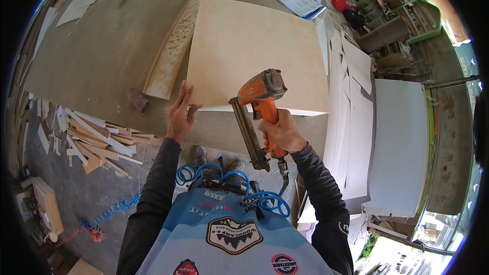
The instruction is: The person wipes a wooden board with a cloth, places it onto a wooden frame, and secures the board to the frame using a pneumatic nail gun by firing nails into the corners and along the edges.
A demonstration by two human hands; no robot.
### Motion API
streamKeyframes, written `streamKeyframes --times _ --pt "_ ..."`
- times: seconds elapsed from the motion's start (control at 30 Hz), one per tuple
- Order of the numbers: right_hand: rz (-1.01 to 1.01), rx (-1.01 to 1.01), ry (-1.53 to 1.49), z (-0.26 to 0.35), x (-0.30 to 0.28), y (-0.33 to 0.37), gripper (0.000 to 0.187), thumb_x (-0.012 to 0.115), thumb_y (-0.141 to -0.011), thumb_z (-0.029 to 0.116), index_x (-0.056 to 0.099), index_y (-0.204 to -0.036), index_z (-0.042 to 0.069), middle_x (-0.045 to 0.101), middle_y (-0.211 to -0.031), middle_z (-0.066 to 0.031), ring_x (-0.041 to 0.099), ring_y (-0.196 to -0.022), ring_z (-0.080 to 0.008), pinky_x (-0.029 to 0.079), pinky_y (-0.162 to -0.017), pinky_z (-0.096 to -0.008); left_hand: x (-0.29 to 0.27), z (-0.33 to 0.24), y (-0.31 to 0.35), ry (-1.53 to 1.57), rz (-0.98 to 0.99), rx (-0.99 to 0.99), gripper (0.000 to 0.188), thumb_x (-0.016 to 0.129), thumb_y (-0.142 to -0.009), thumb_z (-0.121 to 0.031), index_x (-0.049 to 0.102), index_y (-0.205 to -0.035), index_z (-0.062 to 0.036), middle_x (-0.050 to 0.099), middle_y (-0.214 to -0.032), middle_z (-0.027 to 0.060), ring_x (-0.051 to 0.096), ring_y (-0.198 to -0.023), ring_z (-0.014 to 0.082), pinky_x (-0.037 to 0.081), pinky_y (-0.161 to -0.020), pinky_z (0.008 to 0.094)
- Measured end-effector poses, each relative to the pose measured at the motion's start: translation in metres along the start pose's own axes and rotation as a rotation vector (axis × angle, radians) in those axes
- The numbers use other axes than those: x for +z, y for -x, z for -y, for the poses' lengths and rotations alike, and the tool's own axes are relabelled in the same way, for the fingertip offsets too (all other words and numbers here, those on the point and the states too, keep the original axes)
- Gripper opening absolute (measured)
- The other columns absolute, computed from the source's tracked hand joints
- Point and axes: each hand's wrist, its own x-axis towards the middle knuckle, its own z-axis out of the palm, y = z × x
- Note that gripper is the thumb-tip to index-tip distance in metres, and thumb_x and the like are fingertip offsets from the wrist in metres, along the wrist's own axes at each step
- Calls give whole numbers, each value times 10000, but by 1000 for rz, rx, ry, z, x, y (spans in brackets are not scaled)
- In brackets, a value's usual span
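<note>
My right hand (283,131) grips the handle of an orange pneumatic nail gun (262,89), its dark metal magazine slanting down toward my body. The gun's nose sits at the near edge of a pale wooden panel box (260,46) lying on the workbench; whether it touches the edge I cannot tell. My left hand (180,114) rests at the box's near left corner, fingers apart, thumb and fingertips by the edge. A blue coiled air hose (275,204) runs from the gun's handle past my waist.
A long speckled-top wooden bar (175,35) lies left of the box, with a brown sandpaper piece (137,100) at its end. A blue clipboard (299,3) lies at the far side. White sheets (395,145) are stacked right. Scrap wood strips (97,142) cover the floor at left.
</note>
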Motion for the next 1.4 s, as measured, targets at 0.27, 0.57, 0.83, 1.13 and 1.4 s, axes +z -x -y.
streamKeyframes --times 0.27,0.57,0.83,1.13,1.4 --pt "-11 -17 26 4 5 0 118 582 -858 58 565 -891 -54 581 -629 -48 591 -500 -129 500 -463 -307 2 2 2 22 3 -28 647 748 -883 -158 494 -1476 -100 410 -1556 188 578 -1276 361 568 -927 406" --pt "59 -47 -15 18 20 -5 91 575 -857 49 556 -871 -39 575 -625 -44 579 -501 -120 490 -464 -305 3 -10 -4 38 6 -27 673 780 -854 -174 507 -1465 -110 424 -1549 176 622 -1224 341 585 -898 399" --pt "52 -19 15 22 24 -7 100 579 -852 50 552 -878 -43 574 -626 -47 581 -502 -123 494 -469 -309 6 -13 -3 85 0 -49 687 794 -838 -159 512 -1463 -124 428 -1545 174 633 -1208 337 589 -890 400" --pt "62 -34 28 25 23 -5 108 573 -858 59 559 -902 -38 561 -614 -33 574 -492 -121 491 -469 -303 9 -15 -3 112 3 -54 698 803 -824 -135 514 -1461 -129 428 -1541 184 591 -1258 358 581 -920 409" --pt "75 -21 22 29 27 -6 138 573 -861 62 561 -956 -39 556 -631 -29 573 -499 -115 484 -464 -301 9 -21 -4 139 18 -77 724 813 -810 -113 508 -1466 -128 413 -1547 192 555 -1295 368 570 -944 412"
